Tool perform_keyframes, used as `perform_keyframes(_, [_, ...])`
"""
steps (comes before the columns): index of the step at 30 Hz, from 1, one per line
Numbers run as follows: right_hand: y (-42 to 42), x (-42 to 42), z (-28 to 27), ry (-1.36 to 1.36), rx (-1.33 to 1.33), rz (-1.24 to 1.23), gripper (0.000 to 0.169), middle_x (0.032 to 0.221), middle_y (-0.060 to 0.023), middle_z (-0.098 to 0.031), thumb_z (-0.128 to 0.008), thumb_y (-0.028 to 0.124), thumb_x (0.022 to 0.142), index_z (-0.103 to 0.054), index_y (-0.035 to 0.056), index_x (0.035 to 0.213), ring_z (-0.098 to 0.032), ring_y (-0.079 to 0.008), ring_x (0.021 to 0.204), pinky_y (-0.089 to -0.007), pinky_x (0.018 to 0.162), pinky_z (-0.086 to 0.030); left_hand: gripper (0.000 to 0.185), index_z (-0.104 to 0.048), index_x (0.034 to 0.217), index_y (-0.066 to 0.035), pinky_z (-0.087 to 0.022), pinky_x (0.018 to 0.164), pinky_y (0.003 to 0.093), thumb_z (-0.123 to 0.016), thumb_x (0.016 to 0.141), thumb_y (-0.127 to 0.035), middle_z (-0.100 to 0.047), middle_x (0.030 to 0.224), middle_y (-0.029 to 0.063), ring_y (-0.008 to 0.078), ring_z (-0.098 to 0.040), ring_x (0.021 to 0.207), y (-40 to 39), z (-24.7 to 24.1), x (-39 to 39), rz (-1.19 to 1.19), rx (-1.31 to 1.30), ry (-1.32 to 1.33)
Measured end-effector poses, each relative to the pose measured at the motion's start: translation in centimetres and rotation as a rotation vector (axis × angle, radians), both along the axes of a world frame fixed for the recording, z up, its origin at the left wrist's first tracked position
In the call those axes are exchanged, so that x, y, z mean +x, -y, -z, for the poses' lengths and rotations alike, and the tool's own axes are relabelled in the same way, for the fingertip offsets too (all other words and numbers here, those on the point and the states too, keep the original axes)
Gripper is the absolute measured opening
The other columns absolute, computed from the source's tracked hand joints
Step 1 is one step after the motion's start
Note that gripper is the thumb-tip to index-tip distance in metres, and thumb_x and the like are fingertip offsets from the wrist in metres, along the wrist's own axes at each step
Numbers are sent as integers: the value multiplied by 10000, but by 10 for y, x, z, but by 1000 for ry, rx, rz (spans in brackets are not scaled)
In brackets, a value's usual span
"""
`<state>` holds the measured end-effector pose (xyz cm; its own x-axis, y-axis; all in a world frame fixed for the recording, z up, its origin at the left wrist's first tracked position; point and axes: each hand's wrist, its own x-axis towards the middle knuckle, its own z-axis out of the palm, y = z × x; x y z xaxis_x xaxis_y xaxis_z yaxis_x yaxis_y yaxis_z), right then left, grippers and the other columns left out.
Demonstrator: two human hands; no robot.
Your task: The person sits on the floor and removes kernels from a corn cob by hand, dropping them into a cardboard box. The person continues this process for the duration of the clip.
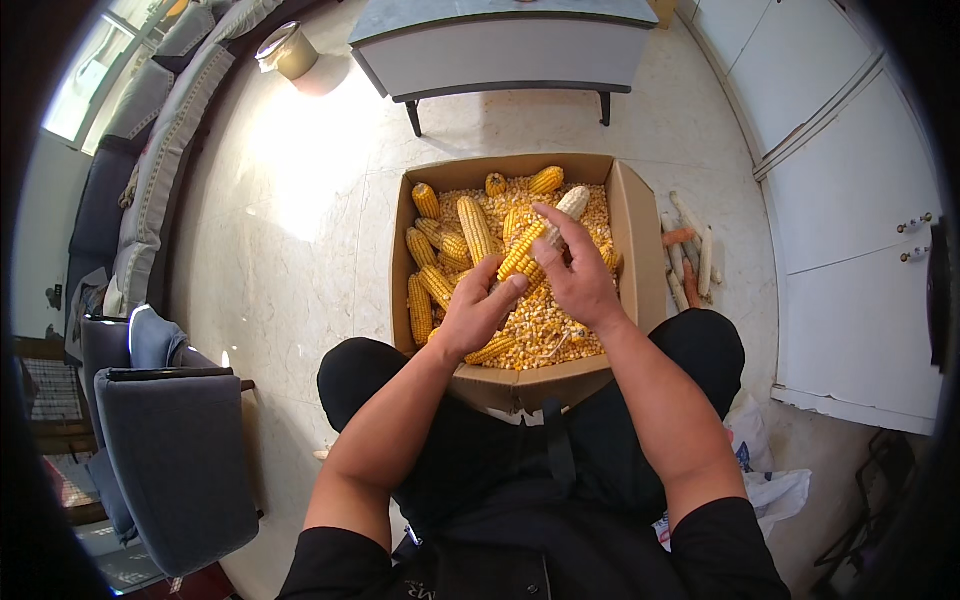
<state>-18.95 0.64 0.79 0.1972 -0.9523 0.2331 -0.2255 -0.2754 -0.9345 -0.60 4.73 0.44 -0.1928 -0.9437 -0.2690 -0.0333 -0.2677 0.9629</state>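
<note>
A partly shelled ear of corn [523, 250] slants up over a cardboard box [646, 247], yellow kernels on its near part and a pale bare cob at its far end. My left hand [480, 307] grips its lower end. Against its upper part lies my right hand [581, 279], thumb on the near side and index finger stretched across the cob; its other fingers are mostly hidden. Below both hands, loose corn kernels [551, 330] fill the box. Several whole yellow ears [474, 229] lie on them, mostly at the left and far sides.
Bare corn cobs [690, 247] lie in a pile right of the box. A low table [510, 52] stands beyond it, with a small bin [289, 52] farther left. White cabinets [855, 300] line the right; a grey armchair [176, 465] and sofa [172, 150] stand left.
</note>
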Motion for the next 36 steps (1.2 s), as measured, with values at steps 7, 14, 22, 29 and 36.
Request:
perform_keyframes(7, [-3, 4, 11, 1, 8, -34, 434, 1234, -196, -544, -579, 226, 990, -509, 97, 1399, -577, -315, 1110, -391, 977, -468, 233, -552, 1014, -9, -440, 623, 307, -598, 958, -232, -560, 741, 47, 114, -525, 698, -1, 8, -3, -36, -346, 481])
perform_keyframes(14, [2, 0, 14, 103, 130, -103, 430, 1213, -189, -545, -575, 194, 974, -521, 108, 1392, -572, -292, 1062, -382, 967, -461, 208, -559, 1016, -21, -440, 619, 309, -565, 964, -222, -548, 777, 5, 126, -503, 673, 0, 16, 2, -41, -156, 260])
perform_keyframes(22, [0, 1, 7, -10, 21, -78, 458, 1278, -221, -516, -595, 224, 980, -502, 109, 1414, -556, -327, 1127, -395, 979, -457, 280, -582, 1050, -52, -414, 642, 214, -525, 1058, -326, -542, 871, -18, 41, -494, 766, 2, 3, 1, -6, 92, 100])
perform_keyframes(29, [-1, 2, 6, -2, 37, -49, 462, 1270, -229, -525, -522, 151, 968, -505, 99, 1427, -556, -337, 1133, -394, 986, -456, 301, -601, 1094, -27, -438, 676, 215, -534, 1054, -317, -575, 912, -15, 52, -524, 788, 0, 15, -1, -79, 115, -119])
perform_keyframes(36, [4, -4, 9, 97, 98, -134, 508, 1311, -229, -527, -527, 135, 942, -499, 97, 1448, -551, -327, 1174, -385, 1042, -424, 318, -586, 1104, -42, -427, 560, 227, -582, 1022, -349, -566, 827, -9, 65, -532, 679, 3, 14, 2, -46, 135, -166])
